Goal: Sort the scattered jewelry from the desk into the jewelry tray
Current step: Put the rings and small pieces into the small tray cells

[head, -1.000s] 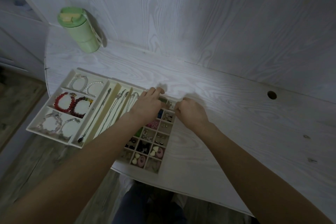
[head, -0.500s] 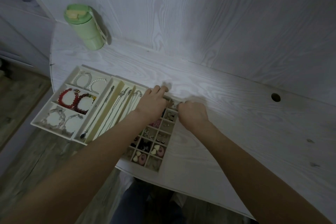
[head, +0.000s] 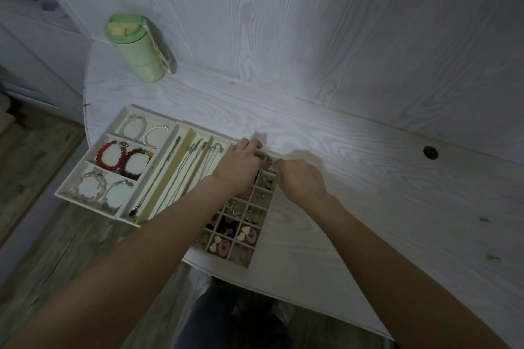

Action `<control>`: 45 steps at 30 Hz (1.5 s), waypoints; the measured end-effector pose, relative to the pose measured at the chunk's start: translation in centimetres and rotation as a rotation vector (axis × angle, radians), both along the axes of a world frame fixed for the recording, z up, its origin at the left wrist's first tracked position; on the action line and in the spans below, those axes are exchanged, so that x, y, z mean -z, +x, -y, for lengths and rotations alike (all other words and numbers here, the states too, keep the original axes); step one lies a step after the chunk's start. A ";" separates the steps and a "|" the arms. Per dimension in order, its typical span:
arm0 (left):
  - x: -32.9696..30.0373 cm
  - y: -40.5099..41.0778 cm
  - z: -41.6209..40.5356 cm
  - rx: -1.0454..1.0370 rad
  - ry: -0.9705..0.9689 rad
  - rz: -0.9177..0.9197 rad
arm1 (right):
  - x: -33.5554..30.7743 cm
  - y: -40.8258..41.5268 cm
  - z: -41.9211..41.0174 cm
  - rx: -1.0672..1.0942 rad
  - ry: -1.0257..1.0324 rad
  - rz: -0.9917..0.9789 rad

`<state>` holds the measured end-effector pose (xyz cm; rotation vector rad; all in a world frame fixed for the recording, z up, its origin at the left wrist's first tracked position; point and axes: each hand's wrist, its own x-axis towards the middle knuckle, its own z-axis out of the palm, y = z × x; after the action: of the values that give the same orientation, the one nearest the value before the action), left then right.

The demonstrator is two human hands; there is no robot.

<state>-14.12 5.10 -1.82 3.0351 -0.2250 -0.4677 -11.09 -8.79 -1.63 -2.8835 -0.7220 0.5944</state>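
A cream jewelry tray (head: 86, 204) lies at the desk's front left edge. It holds bracelets (head: 124, 160) in the left compartments, necklaces (head: 187, 170) in the long slots, and earrings and small pieces (head: 246, 234) in the grid on the right. My left hand (head: 241, 168) and my right hand (head: 300, 183) meet over the far end of the grid. With curled fingers, both pinch a small silvery jewelry piece (head: 268, 162) between them, just above the farthest compartments. My left forearm hides part of the grid.
A green bottle (head: 136, 48) with a strap stands at the back left by the wall. The white wood-grain desk (head: 382, 207) stretches right of the tray, with a cable hole (head: 430, 152) near the back. The desk's curved front edge drops to the floor.
Both hands have stayed together at the far end of the grid, working the small piece. Only the view has shifted slightly.
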 end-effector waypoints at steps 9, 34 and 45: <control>-2.4 -0.1 1.0 -0.420 -0.694 0.071 | -2.0 0.9 1.4 0.872 1.145 -0.892; -4.0 0.5 -0.4 -0.314 -0.883 0.031 | -2.8 1.1 1.9 0.692 1.288 -1.055; -3.7 0.7 -0.3 -0.436 -1.133 -0.225 | -3.0 1.4 2.7 0.667 1.235 -1.065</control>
<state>-13.44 5.43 1.90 1.8308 0.1504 -0.4258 -9.65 -11.53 1.36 -1.2237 0.1015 0.9358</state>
